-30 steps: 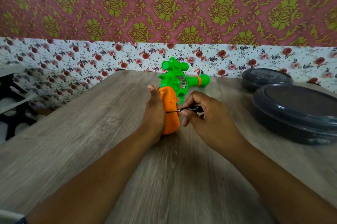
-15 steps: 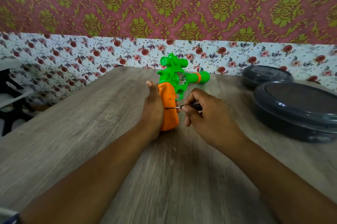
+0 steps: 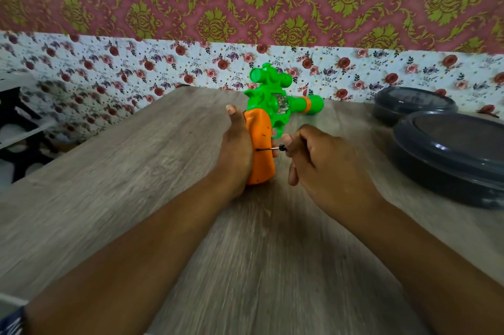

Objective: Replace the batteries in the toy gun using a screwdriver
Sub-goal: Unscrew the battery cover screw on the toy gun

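Head view: the toy gun point(image 3: 268, 127) stands near the middle of the desk point(image 3: 136, 171), toward its far edge, orange grip down and green barrel pointing right. The left hand point(image 3: 236, 156) braces the grip's left side; its fingers are hidden behind the toy, so I cannot tell how they lie. The right hand point(image 3: 319, 160) has its fingers curled, pinching the small screwdriver point(image 3: 271, 148), whose tip meets the grip near the left hand's thumb side.

Risks, as I judge them: the thin tip could slip out of the screw and jab the bracing hand. Sideways pressure could tip the upright toy. A freed screw could roll off toward the two dark lidded containers point(image 3: 450, 154) at the right edge.
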The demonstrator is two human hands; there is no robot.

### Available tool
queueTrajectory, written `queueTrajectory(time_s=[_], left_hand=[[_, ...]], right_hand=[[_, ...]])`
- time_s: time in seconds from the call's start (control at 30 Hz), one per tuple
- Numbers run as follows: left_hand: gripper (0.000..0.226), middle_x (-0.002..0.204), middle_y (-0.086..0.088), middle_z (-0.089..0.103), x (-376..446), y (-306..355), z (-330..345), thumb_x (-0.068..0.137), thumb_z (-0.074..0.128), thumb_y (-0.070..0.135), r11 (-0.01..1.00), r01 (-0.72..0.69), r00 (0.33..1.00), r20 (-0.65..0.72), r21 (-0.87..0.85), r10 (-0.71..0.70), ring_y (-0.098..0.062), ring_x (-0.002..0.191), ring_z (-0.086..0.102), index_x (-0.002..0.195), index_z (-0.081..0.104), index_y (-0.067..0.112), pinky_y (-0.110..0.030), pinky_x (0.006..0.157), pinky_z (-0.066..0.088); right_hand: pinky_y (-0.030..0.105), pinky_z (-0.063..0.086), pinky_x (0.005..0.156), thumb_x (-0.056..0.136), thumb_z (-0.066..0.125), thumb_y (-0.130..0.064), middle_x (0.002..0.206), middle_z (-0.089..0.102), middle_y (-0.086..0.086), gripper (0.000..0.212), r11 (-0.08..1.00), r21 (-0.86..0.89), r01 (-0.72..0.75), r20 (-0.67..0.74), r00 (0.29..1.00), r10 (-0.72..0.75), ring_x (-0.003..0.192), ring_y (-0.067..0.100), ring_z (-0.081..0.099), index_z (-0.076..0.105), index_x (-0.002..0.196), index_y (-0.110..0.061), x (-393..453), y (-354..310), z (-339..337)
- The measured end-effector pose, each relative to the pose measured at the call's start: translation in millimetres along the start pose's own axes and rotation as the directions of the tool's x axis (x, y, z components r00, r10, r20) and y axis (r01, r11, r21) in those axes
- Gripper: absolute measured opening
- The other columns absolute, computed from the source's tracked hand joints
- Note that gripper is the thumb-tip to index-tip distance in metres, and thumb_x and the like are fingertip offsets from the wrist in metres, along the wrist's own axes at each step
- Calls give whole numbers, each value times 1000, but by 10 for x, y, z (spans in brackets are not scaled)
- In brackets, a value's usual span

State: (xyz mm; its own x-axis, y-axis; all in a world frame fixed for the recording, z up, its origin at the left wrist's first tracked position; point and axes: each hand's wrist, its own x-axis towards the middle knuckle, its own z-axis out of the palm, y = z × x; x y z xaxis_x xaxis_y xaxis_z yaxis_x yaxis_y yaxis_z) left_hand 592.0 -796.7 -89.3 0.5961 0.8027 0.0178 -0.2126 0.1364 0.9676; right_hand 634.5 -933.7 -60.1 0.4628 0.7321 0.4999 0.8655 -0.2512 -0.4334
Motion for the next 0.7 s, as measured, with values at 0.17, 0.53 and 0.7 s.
queueTrajectory(time_s=[0.17, 0.53, 0.7], left_hand=[[68, 64, 0, 70, -40, 35, -1, 91, 8, 64, 999, -13, 1000, 3, 41, 13, -15, 56, 67, 114, 54, 18, -41, 76, 55], [76, 63, 0, 69, 7, 3, -15, 91, 12, 65, 999, -36, 999, 26, -19, 36, -14, 53, 67, 132, 47, 13, -45, 77, 56], [62, 53, 7, 69, 14, 7, -20, 92, 10, 63, 999, -41, 999, 12, 17, 41, -12, 53, 68, 98, 56, 22, -45, 78, 55]], right_hand=[[24, 47, 66, 89, 55, -20, 66, 67, -1, 9, 976, 218, -2, 25, 1000, -3, 61, 6, 60, 55, 81, -16, 28, -5, -13], [42, 49, 61, 85, 27, -53, 75, 68, 5, 44, 997, 72, 11, 14, 1000, -12, 60, 22, 56, 50, 84, -16, -10, -58, 11], [34, 48, 67, 92, 50, -30, 75, 68, 2, 16, 994, 110, 7, 42, 999, -12, 67, 16, 59, 52, 87, -15, 23, -33, -1]])
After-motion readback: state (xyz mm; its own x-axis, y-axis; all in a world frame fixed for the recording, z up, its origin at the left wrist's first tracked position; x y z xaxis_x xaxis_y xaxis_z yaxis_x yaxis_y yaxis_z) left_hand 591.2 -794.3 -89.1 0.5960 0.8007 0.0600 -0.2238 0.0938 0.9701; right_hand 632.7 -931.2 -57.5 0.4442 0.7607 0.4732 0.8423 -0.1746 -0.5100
